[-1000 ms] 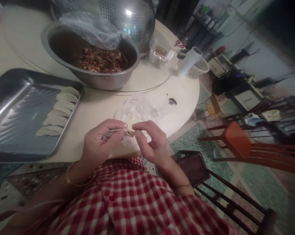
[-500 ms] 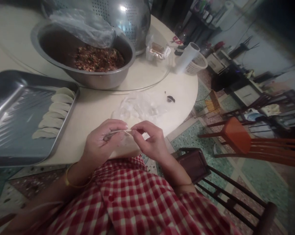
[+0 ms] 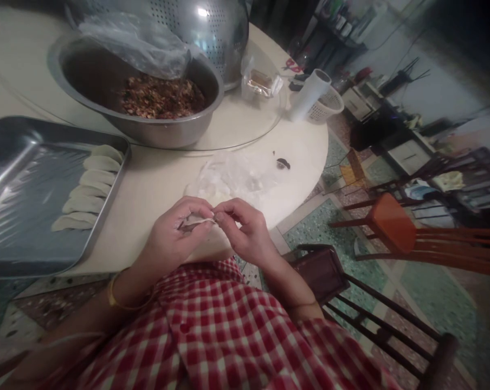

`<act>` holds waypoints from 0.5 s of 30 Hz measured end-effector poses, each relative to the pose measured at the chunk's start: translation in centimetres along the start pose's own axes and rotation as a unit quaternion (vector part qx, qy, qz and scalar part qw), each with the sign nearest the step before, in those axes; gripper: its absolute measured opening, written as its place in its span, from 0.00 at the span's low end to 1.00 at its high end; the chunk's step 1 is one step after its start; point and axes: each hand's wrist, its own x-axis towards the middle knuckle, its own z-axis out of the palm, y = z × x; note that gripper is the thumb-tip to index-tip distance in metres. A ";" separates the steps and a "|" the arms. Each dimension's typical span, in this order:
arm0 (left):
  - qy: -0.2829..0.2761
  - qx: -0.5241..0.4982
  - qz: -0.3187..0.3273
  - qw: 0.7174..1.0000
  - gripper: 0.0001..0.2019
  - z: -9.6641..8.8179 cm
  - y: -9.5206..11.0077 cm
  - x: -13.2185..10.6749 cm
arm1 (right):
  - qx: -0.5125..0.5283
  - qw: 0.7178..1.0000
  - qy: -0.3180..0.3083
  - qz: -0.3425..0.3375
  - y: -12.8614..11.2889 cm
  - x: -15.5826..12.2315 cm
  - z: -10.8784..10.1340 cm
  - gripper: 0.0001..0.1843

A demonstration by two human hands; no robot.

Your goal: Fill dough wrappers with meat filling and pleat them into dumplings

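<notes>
A dumpling [image 3: 196, 221] is held between both hands near the table's front edge, its pale wrapper edge showing and the rest mostly hidden by fingers. My left hand [image 3: 174, 230] cups it, thumb below and fingers above. At its right end, my right hand [image 3: 247, 227] pinches the wrapper between thumb and fingers; the fingertips of both hands nearly meet. Just beyond the hands lies a crumpled clear plastic bag [image 3: 232, 176] with pale wrappers partly visible in it. Several finished dumplings [image 3: 84, 204] lie in a row in the metal tray [image 3: 29, 227] at left.
A steel bowl [image 3: 180, 130] of minced filling [image 3: 161, 97], partly covered by a plastic bag [image 3: 135, 43], stands behind on a glass turntable. Beyond are a colander [image 3: 224, 38], a wrapped package [image 3: 261, 84], a plastic roll [image 3: 312, 95] and a white basket [image 3: 328, 105]. Chairs [image 3: 393, 223] stand at right.
The fingers of both hands have drawn closer together, and the left fingers have curled further over the dumpling's wrapper. The right hand has shifted slightly left, still pinching.
</notes>
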 end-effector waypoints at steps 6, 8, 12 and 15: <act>0.015 0.001 -0.016 1.000 0.03 0.2 -0.3 -0.1 | 0.004 1.000 0.002 0.002 0.1 -0.2 0.1 0.06; 0.019 -0.008 -0.016 1.000 0.03 0.1 -0.4 -0.2 | 0.003 1.000 0.005 0.003 0.2 -0.3 0.1 0.06; 0.013 -0.019 -0.001 1.000 0.02 0.0 -0.5 -0.2 | -0.024 1.000 0.009 -0.001 0.2 -0.3 -0.1 0.06; 0.004 -0.015 0.012 1.000 0.03 0.0 -0.4 -0.2 | -0.043 0.999 -0.009 -0.023 0.1 -0.2 -0.5 0.07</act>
